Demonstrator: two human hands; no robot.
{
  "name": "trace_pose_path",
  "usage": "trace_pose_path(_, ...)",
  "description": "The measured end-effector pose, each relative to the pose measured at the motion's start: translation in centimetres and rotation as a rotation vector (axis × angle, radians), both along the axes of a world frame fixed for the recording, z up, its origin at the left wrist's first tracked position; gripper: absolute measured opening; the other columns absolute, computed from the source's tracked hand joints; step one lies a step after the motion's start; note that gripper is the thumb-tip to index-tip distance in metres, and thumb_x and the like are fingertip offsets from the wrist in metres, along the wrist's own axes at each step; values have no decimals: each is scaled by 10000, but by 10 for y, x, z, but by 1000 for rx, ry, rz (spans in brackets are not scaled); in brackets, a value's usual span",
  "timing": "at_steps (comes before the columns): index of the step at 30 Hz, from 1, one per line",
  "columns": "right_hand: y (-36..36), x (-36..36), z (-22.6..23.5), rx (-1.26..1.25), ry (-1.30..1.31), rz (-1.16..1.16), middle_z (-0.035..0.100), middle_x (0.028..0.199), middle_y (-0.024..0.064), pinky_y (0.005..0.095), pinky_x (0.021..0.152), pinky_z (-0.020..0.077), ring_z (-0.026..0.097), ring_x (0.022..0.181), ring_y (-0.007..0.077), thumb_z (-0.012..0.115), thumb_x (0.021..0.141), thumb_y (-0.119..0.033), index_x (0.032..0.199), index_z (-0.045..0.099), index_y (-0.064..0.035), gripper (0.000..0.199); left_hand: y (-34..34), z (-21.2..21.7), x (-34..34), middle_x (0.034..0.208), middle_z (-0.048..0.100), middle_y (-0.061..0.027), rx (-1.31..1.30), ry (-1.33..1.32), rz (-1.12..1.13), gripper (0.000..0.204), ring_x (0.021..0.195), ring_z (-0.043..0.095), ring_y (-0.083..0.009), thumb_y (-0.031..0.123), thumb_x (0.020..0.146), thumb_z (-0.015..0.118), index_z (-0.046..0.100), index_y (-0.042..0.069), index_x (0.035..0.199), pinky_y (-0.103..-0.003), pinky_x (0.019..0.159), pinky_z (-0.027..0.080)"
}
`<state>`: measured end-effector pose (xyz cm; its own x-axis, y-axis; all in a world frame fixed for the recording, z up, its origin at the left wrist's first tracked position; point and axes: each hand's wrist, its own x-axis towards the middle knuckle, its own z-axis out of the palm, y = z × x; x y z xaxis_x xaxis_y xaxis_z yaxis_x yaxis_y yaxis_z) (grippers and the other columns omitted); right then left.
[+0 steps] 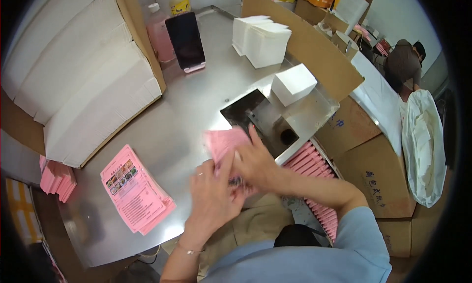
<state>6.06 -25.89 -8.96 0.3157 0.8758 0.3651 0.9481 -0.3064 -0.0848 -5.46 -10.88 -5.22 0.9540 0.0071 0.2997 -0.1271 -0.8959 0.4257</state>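
Observation:
A pink printed paper sleeve point(222, 141) is between my two hands, over the table's near edge. My left hand point(210, 197), with a ring and a thin bracelet, closes on its lower left side. My right hand point(256, 165) grips it from the right, thumb and fingers pressed together near its middle. Fingers cover much of the sleeve, so what it contains, if anything, is hidden. To the left lies a stack of flat pink printed sleeves point(140, 199). Beyond my hands is a rectangular opening point(253, 110) in the metal tabletop, with a dark round hole in it.
White paper stacks point(268, 44) and a smaller white pile point(294, 82) stand at the back right. A phone point(186, 39) leans upright near bottles point(160, 29). An open carton point(105, 103) holds white paper at left. Rolled pink packets point(314, 179) fill a box beside me. Another person point(400, 64) bends far right.

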Motion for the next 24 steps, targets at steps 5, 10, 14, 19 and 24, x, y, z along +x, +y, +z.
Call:
trace_pose_path(5, 16, 55, 3, -95, 220, -268, 661, 1033, 183, 703, 1034, 355, 648, 1013, 383, 650, 851, -112, 1105, 607, -46, 266, 8, 17, -14, 994, 582, -145, -126, 133, 53, 758, 908, 554, -325, 46, 753, 721, 474, 78, 1469, -429, 796, 449)
trace_pose_path(10, -21, 73, 13, -572, 383, -447, 666, 857, 157, 491, 684, 519, 673, 830, 363, 598, 877, -88, 898, 589, -52, 42, 33, 8, -50, 1014, 594, -152, -103, -89, 21, 329, 955, 565, -330, 19, 715, 661, 635, 60, 1040, -434, 823, 455)
trace_pose_path(14, -34, 68, 64, 290, -278, -463, 636, 828, 89, 421, 722, 466, 633, 837, 265, 704, 872, -266, 1019, 663, -61, 256, 96, 17, -94, 1182, 601, -185, 132, -240, 643, 252, 1133, 538, -414, 52, 700, 615, 581, 41, 950, -547, 1041, 364)
trace_pose_path(19, -59, 122, 28, 166, -382, -699, 598, 898, 98, 433, 777, 435, 568, 948, 281, 692, 875, -234, 916, 691, -54, 185, 130, -3, -101, 1215, 609, -156, 348, 212, 607, 273, 1154, 550, -379, 73, 863, 582, 571, 40, 1133, -566, 1109, 276)
trace_pose_path(24, -61, 136, 31, 280, -282, -693, 592, 928, 112, 451, 780, 446, 569, 936, 300, 686, 857, -150, 935, 705, -48, 130, 79, 7, -67, 1060, 622, -164, -375, -148, 390, 372, 956, 599, -367, 128, 950, 609, 563, 70, 1315, -440, 991, 446)
